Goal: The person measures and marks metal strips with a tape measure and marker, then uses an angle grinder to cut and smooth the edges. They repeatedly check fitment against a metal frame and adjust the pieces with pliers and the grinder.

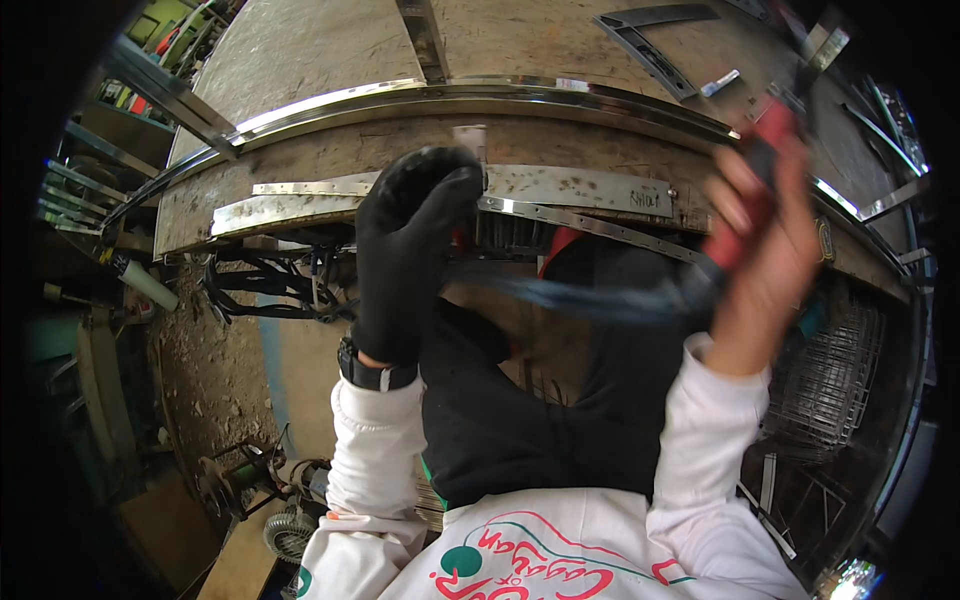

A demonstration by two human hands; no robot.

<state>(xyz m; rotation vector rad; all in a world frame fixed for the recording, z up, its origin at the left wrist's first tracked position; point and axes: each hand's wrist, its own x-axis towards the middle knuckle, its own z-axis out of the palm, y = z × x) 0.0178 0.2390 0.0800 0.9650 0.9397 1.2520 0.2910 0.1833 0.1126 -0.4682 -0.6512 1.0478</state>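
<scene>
My left hand point(415, 235), in a black glove with a watch at the wrist, is curled closed at the table's near edge. It grips a thin perforated metal strip point(590, 222) that comes out on both sides of the glove. Beneath lies a wider pale metal flat bar point(285, 212) with dark spots. A small pale metal piece point(470, 138) shows just beyond the fingertips. My bare right hand point(775, 230), blurred by motion, is wrapped around a red-and-black tool handle point(768, 135); its exact kind is smeared. A dark cable point(590, 295) stretches from below that hand toward the left glove.
A shiny metal frame point(330, 112) spans the wooden table point(530, 50). Beyond it lie a dark curved bracket point(640, 45) and a small white tube point(720, 82). Dark cables point(265, 285) hang under the left edge. Wire racks point(825, 370) stand at the right, a machine point(290, 530) at lower left.
</scene>
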